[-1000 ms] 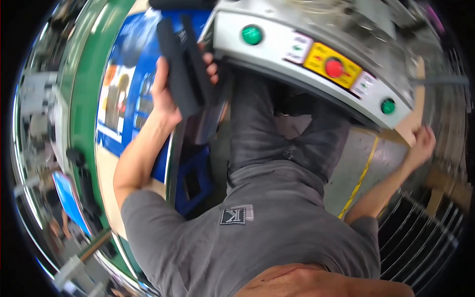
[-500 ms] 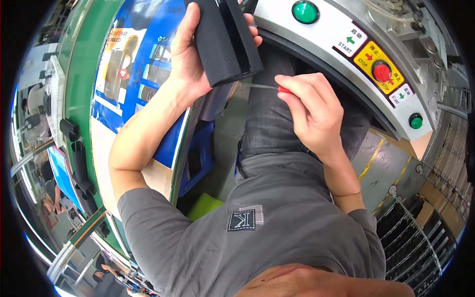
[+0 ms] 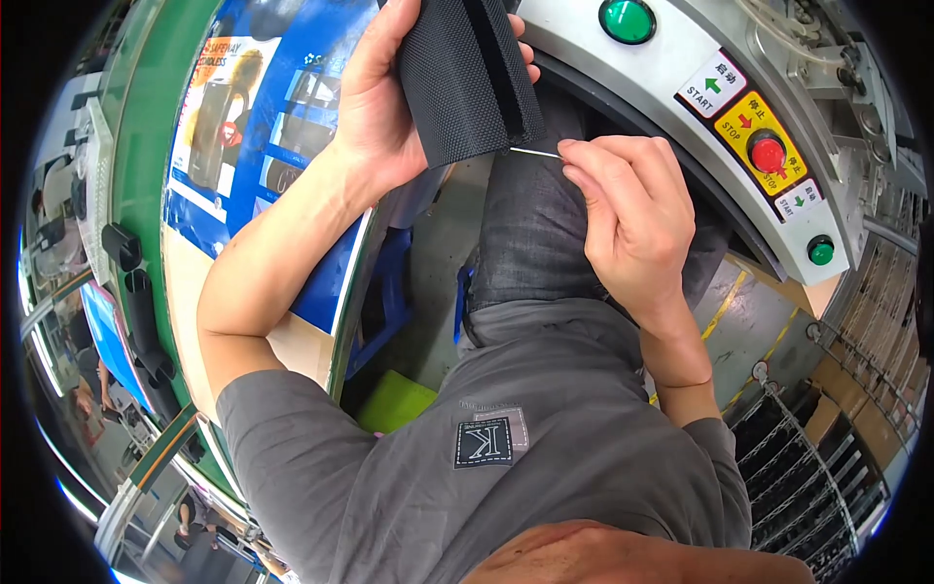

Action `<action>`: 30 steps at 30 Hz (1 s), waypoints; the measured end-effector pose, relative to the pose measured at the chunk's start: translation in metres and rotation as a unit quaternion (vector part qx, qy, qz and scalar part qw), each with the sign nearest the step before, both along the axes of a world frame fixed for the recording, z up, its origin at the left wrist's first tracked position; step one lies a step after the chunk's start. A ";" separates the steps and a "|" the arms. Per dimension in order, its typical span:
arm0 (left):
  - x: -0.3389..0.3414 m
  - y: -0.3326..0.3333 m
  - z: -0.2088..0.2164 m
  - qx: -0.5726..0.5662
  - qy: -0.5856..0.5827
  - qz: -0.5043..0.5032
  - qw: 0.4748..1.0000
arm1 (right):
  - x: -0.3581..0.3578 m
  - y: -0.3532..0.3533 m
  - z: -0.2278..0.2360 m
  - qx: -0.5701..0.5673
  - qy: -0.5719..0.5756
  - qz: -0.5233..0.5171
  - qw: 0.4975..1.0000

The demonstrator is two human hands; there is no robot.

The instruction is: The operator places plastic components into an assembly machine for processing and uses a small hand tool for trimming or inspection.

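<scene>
One sleeve [image 3: 452, 92] (top cropped) in left hand [image 3: 377, 131]; right hand [image 3: 637, 209] partly hides rod [image 3: 535, 152].

Two hands [image 3: 642, 209]; one fabric piece [image 3: 455, 83]; three buttons [image 3: 767, 153]; seemingly one rod [image 3: 535, 152].

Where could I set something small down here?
Perhaps the bare pale tabletop between the blue printed sheet and the left grey sleeve. It's crowded where the left hand holds a black textured piece and the right hand a thin rod.
</scene>
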State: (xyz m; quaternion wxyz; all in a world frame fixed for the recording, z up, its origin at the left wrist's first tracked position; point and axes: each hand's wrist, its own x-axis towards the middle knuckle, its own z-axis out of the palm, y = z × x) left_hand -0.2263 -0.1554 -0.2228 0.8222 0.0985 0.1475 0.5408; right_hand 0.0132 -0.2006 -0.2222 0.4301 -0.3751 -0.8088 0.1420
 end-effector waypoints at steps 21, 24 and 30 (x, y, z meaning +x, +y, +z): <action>-0.001 0.000 0.001 -0.001 0.055 0.018 0.998 | -0.010 0.008 -0.003 -0.038 0.007 0.033 0.999; 0.000 0.000 0.002 0.005 0.064 0.019 0.998 | -0.012 0.008 -0.011 -0.052 0.015 0.038 0.998; 0.000 0.001 0.003 0.011 0.083 0.026 0.996 | -0.016 0.007 -0.023 -0.095 0.042 0.053 0.993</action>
